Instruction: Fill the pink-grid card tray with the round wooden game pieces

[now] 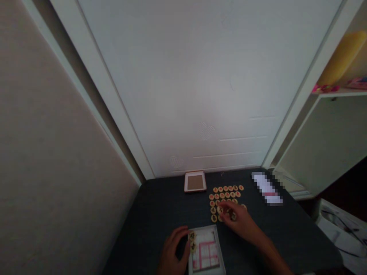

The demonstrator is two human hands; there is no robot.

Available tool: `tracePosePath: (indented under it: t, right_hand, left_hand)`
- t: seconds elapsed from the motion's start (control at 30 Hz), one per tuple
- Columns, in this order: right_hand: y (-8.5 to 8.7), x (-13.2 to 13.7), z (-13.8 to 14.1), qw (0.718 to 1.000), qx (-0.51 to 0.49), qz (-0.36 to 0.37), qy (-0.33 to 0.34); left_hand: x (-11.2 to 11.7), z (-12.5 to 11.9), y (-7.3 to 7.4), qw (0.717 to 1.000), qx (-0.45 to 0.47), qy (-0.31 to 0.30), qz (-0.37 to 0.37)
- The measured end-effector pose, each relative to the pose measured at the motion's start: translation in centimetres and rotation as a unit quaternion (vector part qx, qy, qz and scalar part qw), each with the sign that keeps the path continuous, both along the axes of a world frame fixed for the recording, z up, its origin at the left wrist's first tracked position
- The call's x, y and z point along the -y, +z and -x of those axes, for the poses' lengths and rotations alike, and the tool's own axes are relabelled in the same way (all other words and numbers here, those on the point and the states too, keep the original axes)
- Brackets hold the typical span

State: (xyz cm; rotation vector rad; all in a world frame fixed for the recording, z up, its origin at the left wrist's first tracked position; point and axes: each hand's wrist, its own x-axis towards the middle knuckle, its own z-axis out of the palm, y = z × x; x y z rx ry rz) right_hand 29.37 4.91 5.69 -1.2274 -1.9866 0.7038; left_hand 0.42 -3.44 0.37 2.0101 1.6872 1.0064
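A shallow white box [217,244] sits at the table's near edge, with a pink-lined sheet in it. Two round xiangqi pieces [192,246] lie along its left side. My left hand [174,250] is curved beside that side, thumb and fingers apart, fingertips at the box edge near the two pieces. Beyond the box, round wooden xiangqi pieces [222,195] with red or dark characters lie in rows. My right hand [236,219] reaches over the nearer rows and hides some of them. A xiangqi piece [220,210] shows between its thumb and forefinger.
The dark table [160,206] stands against a white panel [200,95]. At its back lies a small box lid [195,181] with a brown middle. A blurred white item [266,189] lies at the back right. Right of the table are a shelf [341,91] and a white box [344,229].
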Motion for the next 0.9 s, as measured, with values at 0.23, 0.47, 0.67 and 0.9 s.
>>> tracePosePath:
  t: [0.23,0.47,0.67,0.9]
  right_hand:
    - [-4.9,6.6,1.5,0.994,-0.102,0.028,-0.039]
    - [-5.1,6.7,2.1,0.995,-0.104,0.007,-0.004]
    - [-5.4,7.2,2.0,0.997,-0.071,-0.011,0.002]
    - [-5.5,7.3,1.8,0.998,-0.066,-0.007,0.005]
  left_hand:
    - [0.0,-0.6,0.9,0.998,-0.057,-0.018,-0.001]
    - [-0.4,-1.3,0.7,0.995,-0.081,-0.055,-0.002]
    - [-0.5,-1.1,-0.3,0.996,-0.076,-0.045,0.0]
    - [-0.2,-1.1,0.1,0.996,-0.082,-0.045,-0.001]
